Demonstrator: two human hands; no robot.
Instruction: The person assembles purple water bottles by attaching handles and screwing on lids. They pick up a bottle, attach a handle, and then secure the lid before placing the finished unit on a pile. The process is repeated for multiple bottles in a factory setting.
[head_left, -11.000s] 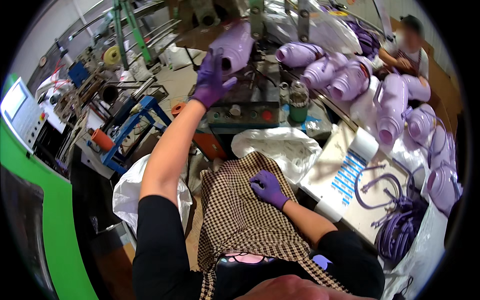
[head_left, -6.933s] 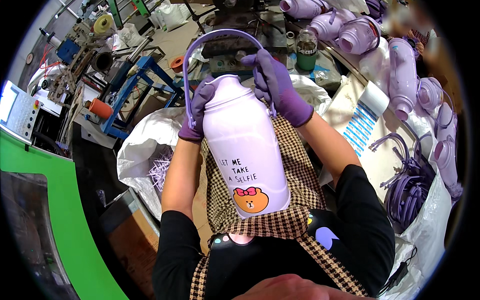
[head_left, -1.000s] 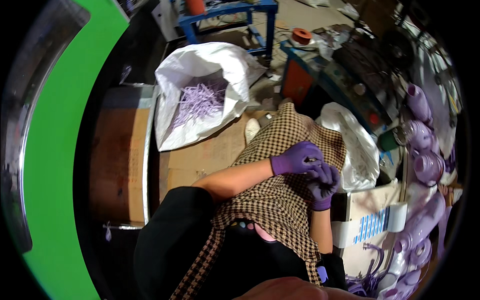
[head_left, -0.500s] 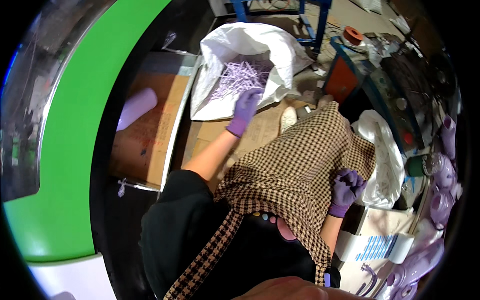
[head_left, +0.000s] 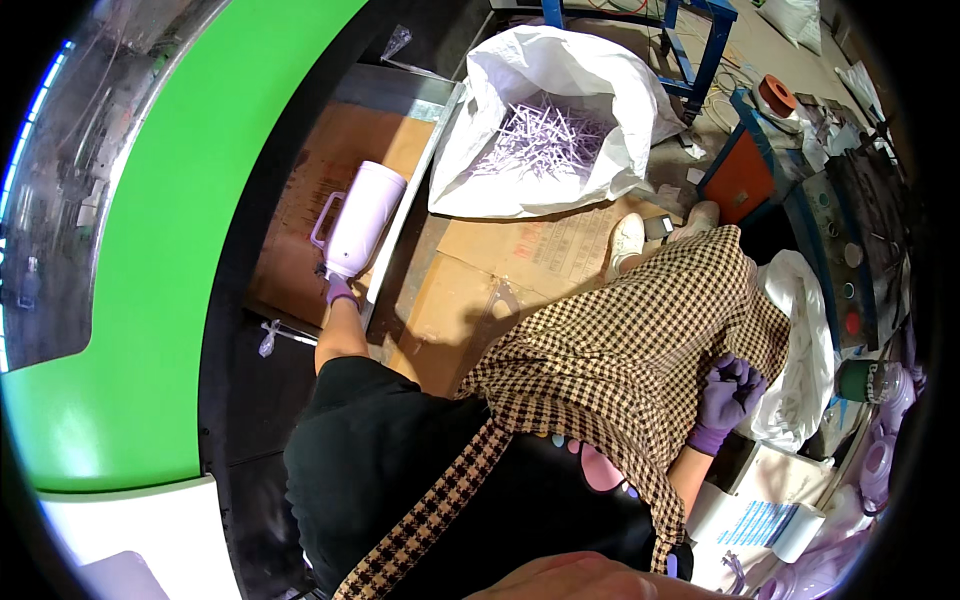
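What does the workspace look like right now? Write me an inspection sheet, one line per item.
Surface: brown cardboard sheets on the floor, and a cardboard-lined tray beside the green machine panel.
Job's things: pale lilac jug with handle lying in the tray.
Clutter: open white sack of lilac plastic strips; white plastic bag; orange tape roll.
Hands: left hand, purple-gloved, fingers at the jug's base; right hand, gloved, fisted on the checked apron, holding nothing visible.
Cables: thin wires on the floor near the blue frame.
Surroundings: more lilac jugs at right edge.
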